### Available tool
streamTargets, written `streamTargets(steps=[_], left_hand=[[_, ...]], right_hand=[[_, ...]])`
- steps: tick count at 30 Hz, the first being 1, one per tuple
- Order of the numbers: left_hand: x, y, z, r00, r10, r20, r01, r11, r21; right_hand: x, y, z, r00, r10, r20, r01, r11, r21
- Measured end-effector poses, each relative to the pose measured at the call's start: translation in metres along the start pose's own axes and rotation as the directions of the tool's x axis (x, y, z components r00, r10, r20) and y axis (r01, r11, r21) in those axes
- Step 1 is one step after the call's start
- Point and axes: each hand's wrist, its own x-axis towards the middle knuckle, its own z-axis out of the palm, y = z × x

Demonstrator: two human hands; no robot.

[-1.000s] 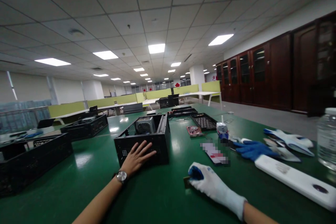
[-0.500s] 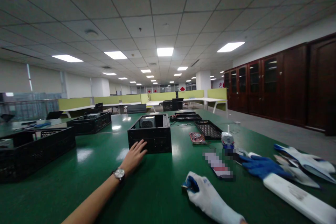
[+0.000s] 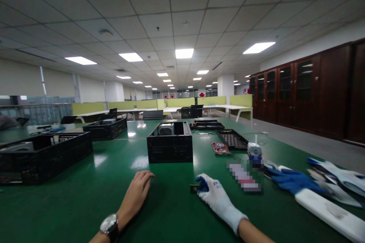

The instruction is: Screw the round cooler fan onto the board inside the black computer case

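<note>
Left grip [image 3: 136,193] seemingly loose, right grip [image 3: 214,193] curled

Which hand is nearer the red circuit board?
Right. The right hand is on the near side of the circuit board, slightly left; the left hand is also on that side, farther left.

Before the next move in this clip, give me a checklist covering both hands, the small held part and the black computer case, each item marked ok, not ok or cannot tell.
1. Right hand has hold of the small part: ok.
2. Left hand off the black computer case: ok, there is a gap between them.
3. Both hands gloved: not ok, the left is bare.
4. Case open at the top: ok, the power supply shows inside.
5. Red circuit board apart from the case: ok, it lies to the right.
6. What the small part is: cannot tell, mostly covered.
</note>
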Motion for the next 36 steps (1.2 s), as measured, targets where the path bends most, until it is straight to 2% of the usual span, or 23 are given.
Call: streamTargets(steps=[4, 12, 19, 23, 26, 30, 33, 36], left_hand=[[-0.002, 0.028, 0.002, 0.997, 0.029, 0.068, -0.023, 0.996, -0.089], [-0.005, 0.037, 0.001, 0.987, 0.031, 0.158, 0.008, 0.971, -0.239], [0.007, 0.078, 0.022, 0.964, 0.069, 0.257, 0.045, 0.91, -0.411], [0.012, 0.1, 0.034, 0.945, 0.114, 0.305, 0.063, 0.855, -0.515], [0.01, 0.103, 0.038, 0.949, 0.084, 0.305, 0.107, 0.824, -0.557], [0.008, 0.097, 0.041, 0.948, -0.042, 0.317, 0.24, 0.748, -0.619], [0.008, 0.096, 0.042, 0.929, -0.13, 0.348, 0.34, 0.671, -0.659], [0.007, 0.099, 0.042, 0.909, -0.167, 0.383, 0.402, 0.598, -0.694]], right_hand=[[-0.004, -0.001, -0.005, 0.999, -0.05, -0.004, 0.05, 0.998, 0.039], [-0.01, -0.009, -0.007, 0.986, -0.144, -0.084, 0.149, 0.988, 0.052], [-0.014, -0.012, 0.014, 0.953, -0.26, -0.158, 0.268, 0.963, 0.03], [-0.017, -0.015, 0.024, 0.918, -0.376, -0.127, 0.379, 0.925, 0.001], [-0.019, -0.015, 0.022, 0.937, -0.339, -0.083, 0.345, 0.935, 0.081], [-0.021, -0.019, 0.012, 0.978, -0.205, -0.041, 0.209, 0.956, 0.204], [-0.023, -0.029, 0.003, 0.992, -0.112, 0.058, 0.091, 0.954, 0.287], [-0.026, -0.041, -0.002, 0.99, -0.08, 0.113, 0.04, 0.946, 0.321]])
